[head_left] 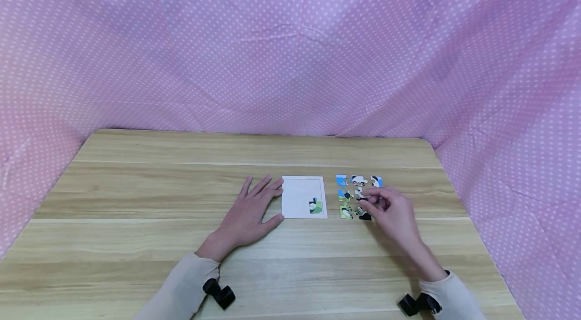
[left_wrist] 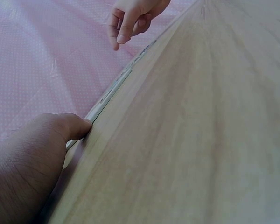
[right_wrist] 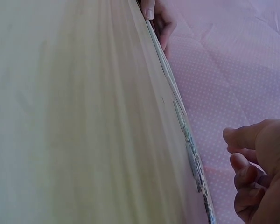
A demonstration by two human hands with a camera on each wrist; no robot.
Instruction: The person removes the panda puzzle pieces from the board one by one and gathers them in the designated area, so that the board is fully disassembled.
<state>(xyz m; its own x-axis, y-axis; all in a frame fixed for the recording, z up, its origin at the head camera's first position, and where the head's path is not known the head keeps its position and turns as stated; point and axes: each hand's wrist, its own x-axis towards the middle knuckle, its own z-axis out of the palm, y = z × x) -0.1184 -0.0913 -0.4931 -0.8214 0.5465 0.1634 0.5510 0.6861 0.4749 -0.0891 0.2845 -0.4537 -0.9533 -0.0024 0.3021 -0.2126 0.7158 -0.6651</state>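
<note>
A white square puzzle board [head_left: 295, 191] lies flat on the table, one panda-picture piece [head_left: 316, 206] in its lower right corner. My left hand [head_left: 247, 214] is spread at the board's left edge, thumb and fingertips touching it; the left wrist view has the thumb [left_wrist: 77, 126] against that edge. To the right of the board several loose jigsaw pieces [head_left: 346, 212] with panda pictures are laid out in rows. Over their right side hovers my right hand [head_left: 395, 214], fingers loosely bent. In the right wrist view its thumb [right_wrist: 245, 135] stands apart from the fingers, with nothing between them.
The light wooden table [head_left: 150, 189] carries the board and the pieces. Behind it and along the sides hangs a pink cloth [head_left: 290, 58] with white dots. Small black devices [head_left: 219, 294] are strapped at both wrists over light sleeves.
</note>
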